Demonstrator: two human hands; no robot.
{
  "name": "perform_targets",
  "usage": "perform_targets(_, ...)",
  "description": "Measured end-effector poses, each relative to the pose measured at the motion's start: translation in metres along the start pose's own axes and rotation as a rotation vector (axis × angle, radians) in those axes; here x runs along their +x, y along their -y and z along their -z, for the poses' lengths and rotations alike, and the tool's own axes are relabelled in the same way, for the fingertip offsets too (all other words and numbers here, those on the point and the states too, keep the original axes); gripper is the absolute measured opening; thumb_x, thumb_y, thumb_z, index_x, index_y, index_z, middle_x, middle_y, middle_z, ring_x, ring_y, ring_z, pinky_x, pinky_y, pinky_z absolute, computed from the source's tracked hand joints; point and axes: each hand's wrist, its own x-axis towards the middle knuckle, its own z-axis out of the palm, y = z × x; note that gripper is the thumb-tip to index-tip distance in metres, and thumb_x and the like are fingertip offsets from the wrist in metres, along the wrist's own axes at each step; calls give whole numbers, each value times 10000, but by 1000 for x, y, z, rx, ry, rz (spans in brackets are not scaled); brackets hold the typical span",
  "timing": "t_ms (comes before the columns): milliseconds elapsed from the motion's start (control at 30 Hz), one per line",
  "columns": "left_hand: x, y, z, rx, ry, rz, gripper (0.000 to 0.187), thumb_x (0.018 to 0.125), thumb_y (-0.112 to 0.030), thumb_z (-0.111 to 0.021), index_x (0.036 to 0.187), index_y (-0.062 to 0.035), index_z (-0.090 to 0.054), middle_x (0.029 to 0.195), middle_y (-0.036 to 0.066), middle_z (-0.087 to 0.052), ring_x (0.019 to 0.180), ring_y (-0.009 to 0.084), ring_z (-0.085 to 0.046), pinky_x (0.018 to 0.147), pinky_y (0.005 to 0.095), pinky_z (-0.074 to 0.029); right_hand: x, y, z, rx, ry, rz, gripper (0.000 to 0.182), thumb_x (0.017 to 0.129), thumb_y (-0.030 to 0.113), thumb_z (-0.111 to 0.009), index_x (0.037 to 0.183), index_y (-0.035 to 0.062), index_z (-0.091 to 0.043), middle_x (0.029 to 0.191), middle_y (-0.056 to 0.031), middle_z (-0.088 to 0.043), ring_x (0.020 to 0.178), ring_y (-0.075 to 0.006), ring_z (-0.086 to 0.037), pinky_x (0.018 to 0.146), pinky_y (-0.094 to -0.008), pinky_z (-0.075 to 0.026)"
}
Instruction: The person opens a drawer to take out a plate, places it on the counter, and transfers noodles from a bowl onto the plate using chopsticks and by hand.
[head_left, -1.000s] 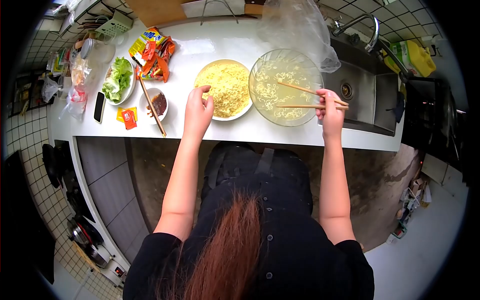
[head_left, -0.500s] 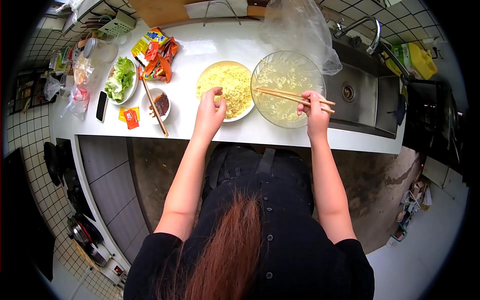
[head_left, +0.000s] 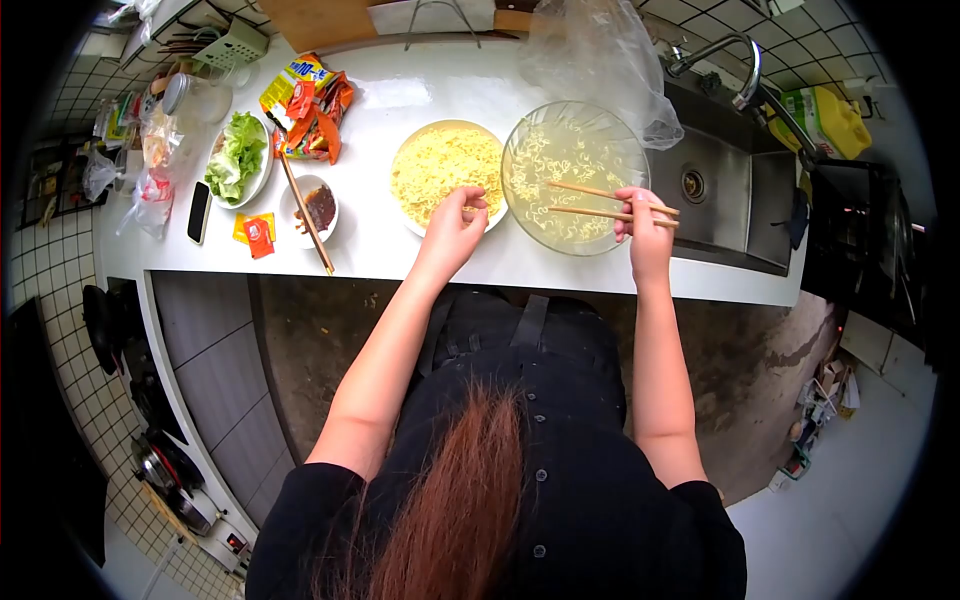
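Note:
My right hand [head_left: 648, 228] holds a pair of wooden chopsticks [head_left: 600, 210], their tips spread apart over the large clear glass bowl [head_left: 510, 205]. Cloudy liquid fills much of that bowl, with loose pieces of noodle [head_left: 570, 150] in it. My left hand [head_left: 457, 225] hovers at the front edge of a round white dish of yellow noodles [head_left: 435, 165]. Its fingers are loosely curled and a little apart, with nothing visible in them. The dish stands just left of the glass bowl, close against it.
To the left are a small bowl of dark sauce [head_left: 320, 205] with chopsticks [head_left: 305, 212] across it, sachets [head_left: 260, 237], a phone [head_left: 199, 213], a plate of lettuce [head_left: 237, 160] and noodle packaging [head_left: 310, 115]. A plastic bag [head_left: 600, 60] and sink [head_left: 720, 215] lie right.
My left hand has moved right along the front of the noodle dish. My right hand has shifted slightly right and toward me, and the chopstick tips have spread apart.

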Motion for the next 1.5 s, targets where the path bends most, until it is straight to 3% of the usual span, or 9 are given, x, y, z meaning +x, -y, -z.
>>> perform_targets(300, -1, 2, -8, 5, 5, -25, 304, 836, -64, -517, 1124, 26, -482, 983, 104, -566, 819, 154, -596, 726, 263, -476, -4, -8, -16, -14, 98, 65, 257, 928, 159, -408, 859, -38, -558, 652, -51, -515, 543, -89, -506, 485, -222, -442)
perform_targets(500, -3, -4, -6, -49, -27, -18, 338, 844, -49, -493, 1172, 19, -446, 1023, 117, -556, 828, 159, -590, 744, 264, -474, -11, 7, -19, 186, 62, 54, 262, 929, 159, -387, 857, -36, -548, 684, -81, -532, 579, -117, -522, 508, -241, -454)
perform_targets(600, -5, -4, 11, -255, -175, -34, 350, 821, -37, -489, 1162, 26, -438, 1040, 127, -548, 843, 173, -586, 725, 261, -471, -14, 25, -28, 324, 80, 64, 258, 931, 158, -382, 874, -38, -540, 695, -88, -535, 596, -128, -528, 530, -250, -464)
perform_targets(733, -9, -8, 35, -177, -315, -68, 313, 876, -62, -449, 1173, 34, -427, 1083, 127, -531, 885, 160, -574, 759, 257, -474, -18, 35, -62, 286, 144, 108, 263, 928, 173, -385, 901, -38, -539, 711, -85, -526, 624, -133, -523, 542, -267, -459)
perform_targets(833, -9, -11, 43, -108, -345, -75, 311, 879, -67, -450, 1171, 36, -429, 1099, 130, -527, 896, 161, -575, 762, 256, -473, -19, 27, -77, 124, 335, 112, 267, 935, 172, -388, 899, -31, -557, 681, -46, -502, 580, -96, -517, 501, -232, -447)
perform_targets(1000, -17, -8, 47, -82, -331, -46, 312, 876, -64, -457, 1170, 36, -432, 1099, 128, -528, 892, 157, -580, 758, 253, -473, -3, 35, -17, 72, -32, 201, 281, 934, 187, -389, 893, -18, -578, 649, -20, -477, 497, -74, -478, 431, -199, -398)
perform_targets(1167, -24, 6, 43, -139, -320, -29, 295, 861, -44, -452, 1145, 39, -443, 1049, 127, -536, 855, 170, -590, 746, 268, -472, 14, 18, 43, -86, -210, 97, 262, 924, 203, -426, 891, -10, -575, 661, 1, -452, 454, -45, -432, 377, -176, -337)
perform_targets(1267, -26, 6, 41, -138, -305, -14, 297, 865, -46, -450, 1149, 40, -439, 1045, 125, -535, 847, 165, -585, 742, 267, -471, 19, -8, 39, -125, -163, 86, 250, 927, 202, -433, 915, 1, -580, 668, 6, -453, 463, -45, -456, 374, -170, -353)
perform_targets(1500, -26, -1, 41, -146, -290, -24, 299, 871, -44, -443, 1159, 38, -432, 1044, 122, -535, 838, 156, -578, 731, 259, -469, 25, -42, -11, 183, -127, 9, 262, 929, 192, -401, 925, -34, -533, 757, -56, -463, 547, -111, -523, 476, -235, -469)
